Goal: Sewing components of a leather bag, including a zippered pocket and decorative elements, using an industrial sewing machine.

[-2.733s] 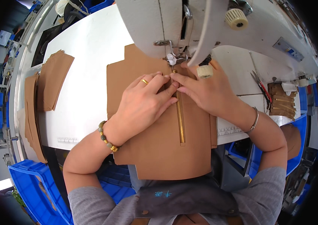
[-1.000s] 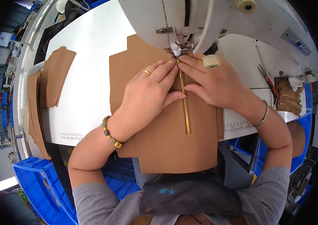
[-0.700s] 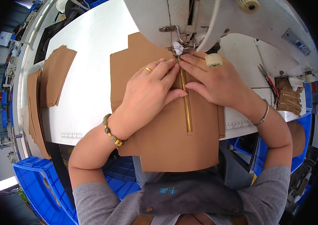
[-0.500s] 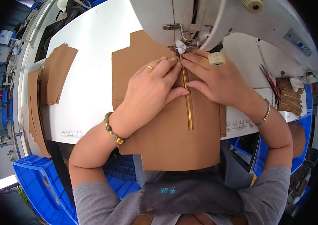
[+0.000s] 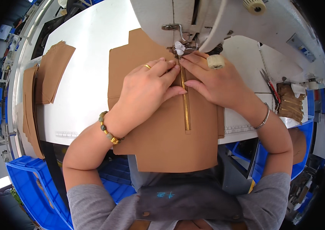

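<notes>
A flat brown panel (image 5: 162,147), leather-like, lies under the sewing machine (image 5: 178,21) and hangs over the table's front edge. Down its middle a gold-toothed zipper (image 5: 186,103) sits in a narrow slot, its far end at the presser foot (image 5: 177,55). My left hand (image 5: 151,82) lies on the panel left of the zipper, fingers bent a little and thumb stretched toward the teeth. Opposite it, my right hand (image 5: 214,76) rests flat with fingers stretched out near the foot, thumb beside the zipper. Both press on the panel without grasping it. The needle tip cannot be made out.
Stacked brown pieces (image 5: 55,73) lie at the table's left, more (image 5: 31,111) at its edge. Red-handled snips (image 5: 273,90) and a bundle of zipper strips (image 5: 289,101) are on the right. Blue bins (image 5: 28,163) stand below the white tabletop (image 5: 89,76).
The whole scene has shifted slightly left in view. Against the machine, the panel and zipper appear a little farther in; both hands keep nearly the same pose on the panel.
</notes>
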The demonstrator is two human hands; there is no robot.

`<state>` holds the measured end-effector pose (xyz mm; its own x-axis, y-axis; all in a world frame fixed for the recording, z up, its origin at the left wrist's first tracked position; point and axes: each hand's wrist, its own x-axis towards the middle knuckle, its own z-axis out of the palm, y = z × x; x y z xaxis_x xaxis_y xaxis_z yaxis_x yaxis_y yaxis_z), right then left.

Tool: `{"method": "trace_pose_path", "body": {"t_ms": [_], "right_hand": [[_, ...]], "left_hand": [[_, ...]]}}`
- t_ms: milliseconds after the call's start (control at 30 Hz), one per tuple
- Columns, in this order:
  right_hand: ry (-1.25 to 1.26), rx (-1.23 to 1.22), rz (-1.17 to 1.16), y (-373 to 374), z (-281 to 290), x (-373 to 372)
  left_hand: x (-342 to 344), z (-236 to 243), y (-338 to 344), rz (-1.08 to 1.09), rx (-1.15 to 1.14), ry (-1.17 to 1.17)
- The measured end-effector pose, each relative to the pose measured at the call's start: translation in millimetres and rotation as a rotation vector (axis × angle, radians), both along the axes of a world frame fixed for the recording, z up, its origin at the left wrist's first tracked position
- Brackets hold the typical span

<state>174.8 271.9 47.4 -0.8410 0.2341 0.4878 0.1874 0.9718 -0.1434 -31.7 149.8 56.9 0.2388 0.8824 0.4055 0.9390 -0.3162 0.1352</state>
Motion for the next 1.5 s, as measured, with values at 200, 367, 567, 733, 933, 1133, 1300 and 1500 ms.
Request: {"method": "trace_pose_path", "body": {"t_ms": [200,367,567,733,933,1133,1300,1500], "right_hand": [[-0.015,-0.007,-0.025,0.2,-2.2,-0.5],[-0.007,-0.009,-0.018,1.7,0.0,-3.0],[0.107,0.151,-0.048,-1.2,3.7,-1.7],[-0.021,0.139,-0.151,-2.3,0.2,-1.4],[-0.028,0.176,-0.098,-9.2,18.8,13.7],[-0.087,-0.182,-0.069,-46.3,45.2,75.5],[0.069,-0.385,-0.101,-81.6,40.2,94.6],[0.119,-0.214,0.062,-104.2,13.0,65.5]], "left_hand": [[-0.1,2.9,1.1,0.017,-0.026,-0.021],[-2.0,2.1,3.9,0.014,-0.015,-0.02],[-3.0,3.4,3.2,0.013,-0.042,-0.028],[-3.5,-1.3,2.5,0.015,-0.016,-0.021],[17.4,14.9,-40.6,-0.006,-0.13,0.024],[66.3,13.8,-115.6,-0.037,-0.269,0.236],[42.1,23.1,-103.1,-0.083,-0.258,-0.302],[21.1,52.4,-83.8,0.19,-0.749,-0.821]]}}
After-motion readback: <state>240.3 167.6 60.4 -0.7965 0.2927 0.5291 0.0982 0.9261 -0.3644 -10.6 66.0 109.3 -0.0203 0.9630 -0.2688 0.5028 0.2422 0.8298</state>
